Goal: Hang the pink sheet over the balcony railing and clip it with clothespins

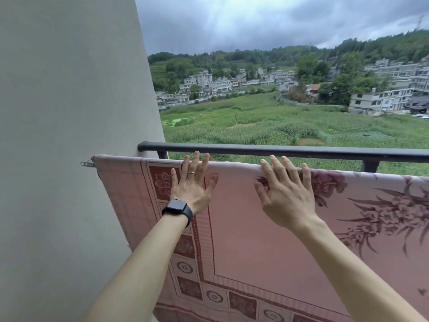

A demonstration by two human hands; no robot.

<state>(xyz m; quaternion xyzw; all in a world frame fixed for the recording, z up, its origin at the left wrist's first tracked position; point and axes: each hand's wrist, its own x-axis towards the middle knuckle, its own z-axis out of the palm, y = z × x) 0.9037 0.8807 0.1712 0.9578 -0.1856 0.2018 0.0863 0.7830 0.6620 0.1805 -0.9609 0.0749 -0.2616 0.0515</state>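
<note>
The pink sheet point(236, 219), with a dark red patterned border and purple flowers, hangs down toward me over a lower bar, just below the dark balcony railing point(278, 150). My left hand point(193, 180), with a ring and a black watch, lies flat with spread fingers on the sheet's top edge near its left border. My right hand point(286, 191) presses flat on the top fold beside it, fingers straight. No clothespin shows on the sheet.
A grey wall point(69, 135) fills the left side, with a small metal bracket point(87, 163) at the sheet's left end. Beyond the railing are green fields, houses and hills far below.
</note>
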